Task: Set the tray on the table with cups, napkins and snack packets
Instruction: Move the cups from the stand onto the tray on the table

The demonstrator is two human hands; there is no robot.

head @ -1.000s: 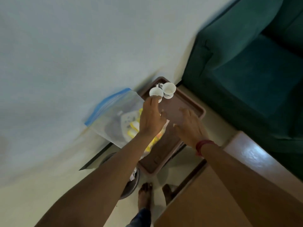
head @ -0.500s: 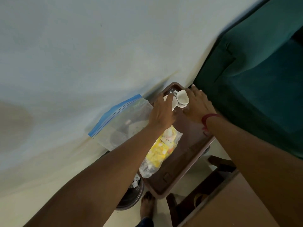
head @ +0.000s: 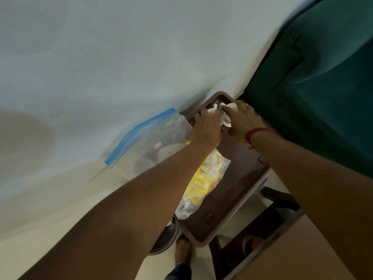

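Note:
A brown plastic tray (head: 240,197) stands low by the wall. At its far end are two white cups. My left hand (head: 205,129) grips the left cup (head: 213,111). My right hand (head: 243,120) grips the right cup (head: 228,110); its fingers curl over the rim. The cups touch each other between my hands. A clear bag of yellow snack packets (head: 205,178) lies on the tray's left side, partly under my left forearm. No napkins can be made out.
A clear zip bag with a blue seal (head: 145,142) leans on the pale wall left of the tray. A green sofa (head: 323,87) is at the right. A wooden table (head: 292,255) fills the lower right. A round bin (head: 165,237) and my foot (head: 182,249) are below.
My right hand has moved from over the tray's middle to the far end and closed on the right cup. My left hand stays on the left cup. The camera has come closer.

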